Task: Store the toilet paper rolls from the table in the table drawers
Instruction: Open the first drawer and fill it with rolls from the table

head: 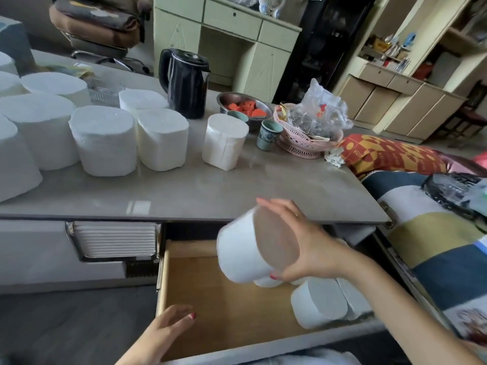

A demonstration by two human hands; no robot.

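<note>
My right hand (305, 246) grips a white toilet paper roll (242, 248), tilted on its side, above the open wooden drawer (224, 299) under the grey table (237, 188). Inside the drawer, at its right end, lie other rolls (319, 301). Near the drawer's front left corner my left hand (168, 330) hovers with relaxed fingers, holding nothing. Several more white rolls (105, 138) stand on the left half of the tabletop, and a single roll (224, 140) stands near the middle.
On the table's back stand a black kettle (184, 83), a metal bowl of red pieces (245, 105), a small cup (268, 134) and a pink basket (303, 143) with plastic bags. A patterned sofa cover (434, 233) lies right of the drawer. A tissue holder (113, 241) sits left of it.
</note>
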